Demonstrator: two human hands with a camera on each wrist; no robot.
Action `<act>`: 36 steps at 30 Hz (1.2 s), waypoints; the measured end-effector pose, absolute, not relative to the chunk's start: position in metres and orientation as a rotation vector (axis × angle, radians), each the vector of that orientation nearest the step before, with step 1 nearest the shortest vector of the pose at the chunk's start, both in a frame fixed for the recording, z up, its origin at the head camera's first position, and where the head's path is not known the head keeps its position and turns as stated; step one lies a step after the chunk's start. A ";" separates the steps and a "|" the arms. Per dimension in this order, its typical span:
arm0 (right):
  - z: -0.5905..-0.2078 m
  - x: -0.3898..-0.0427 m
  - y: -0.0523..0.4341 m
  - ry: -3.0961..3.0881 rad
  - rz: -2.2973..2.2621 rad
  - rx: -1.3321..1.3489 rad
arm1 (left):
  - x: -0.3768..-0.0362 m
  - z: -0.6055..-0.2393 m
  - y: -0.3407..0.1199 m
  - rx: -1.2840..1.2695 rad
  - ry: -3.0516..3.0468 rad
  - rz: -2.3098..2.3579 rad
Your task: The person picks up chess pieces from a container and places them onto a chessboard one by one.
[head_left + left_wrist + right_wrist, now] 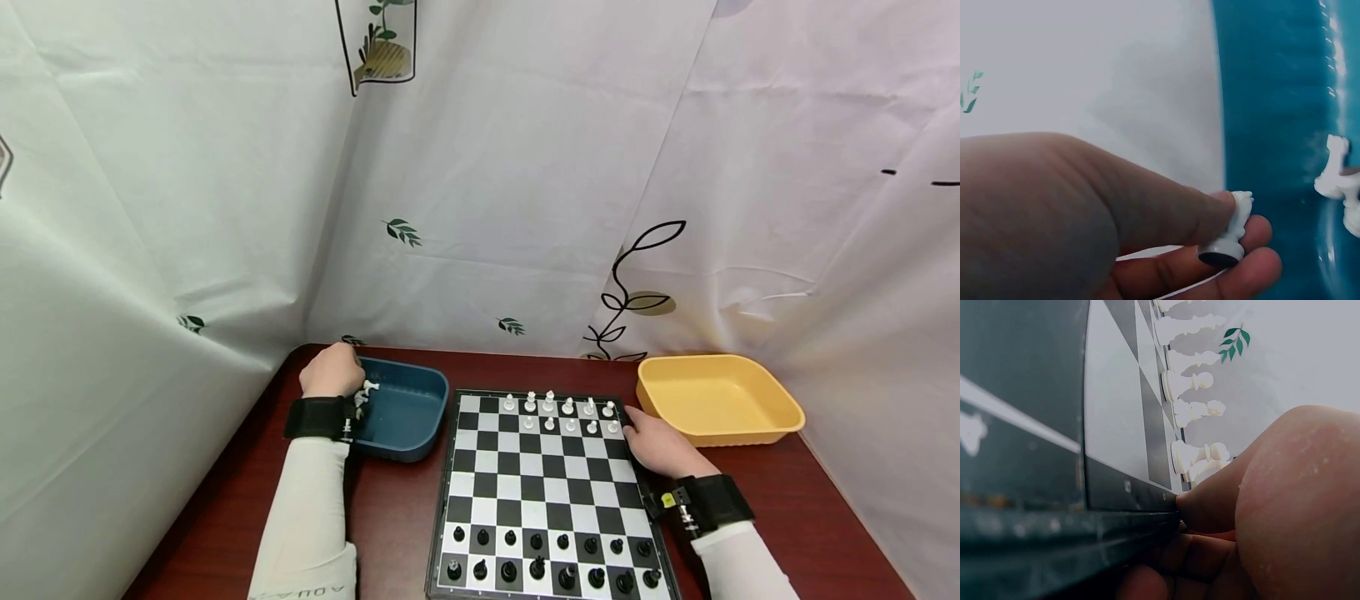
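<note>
My left hand (pixel 332 372) hovers over the left rim of a blue tray (pixel 408 417) and pinches a white chess piece (pixel 1229 232) between thumb and fingers. A few more white pieces (pixel 366 393) lie in the tray near that hand, also seen as white pieces (pixel 1338 178) in the left wrist view. My right hand (pixel 660 448) rests against the right edge of the chessboard (pixel 543 492), its fingers (pixel 1210 503) touching the board's rim. White pieces (pixel 558 412) stand on the far rows, black pieces (pixel 551 562) on the near rows.
An empty yellow tray (pixel 716 400) sits at the back right of the dark red table (pixel 390 517). White leaf-patterned curtains (pixel 487 167) close in the table at the back and both sides.
</note>
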State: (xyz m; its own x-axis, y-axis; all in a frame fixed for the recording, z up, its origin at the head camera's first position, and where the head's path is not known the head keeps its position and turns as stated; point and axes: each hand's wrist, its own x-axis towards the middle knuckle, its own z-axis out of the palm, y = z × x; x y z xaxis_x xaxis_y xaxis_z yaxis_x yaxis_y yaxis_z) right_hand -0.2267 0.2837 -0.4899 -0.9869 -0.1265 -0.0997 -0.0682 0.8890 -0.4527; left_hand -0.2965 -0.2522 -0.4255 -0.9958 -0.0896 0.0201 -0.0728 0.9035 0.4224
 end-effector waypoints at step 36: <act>-0.490 -0.227 0.283 2.924 -0.681 -0.120 | -0.295 -0.413 -0.205 -0.426 -2.716 -1.110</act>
State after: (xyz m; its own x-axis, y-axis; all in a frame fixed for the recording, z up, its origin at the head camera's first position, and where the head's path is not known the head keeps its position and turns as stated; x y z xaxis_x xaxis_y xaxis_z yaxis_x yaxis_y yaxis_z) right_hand -0.2267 0.2826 -0.4899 -0.9874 -0.1086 -0.1148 -0.0467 0.8944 -0.4448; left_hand -0.2951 -0.2052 -0.4132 -0.9434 0.1958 0.2676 0.3271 0.6808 0.6553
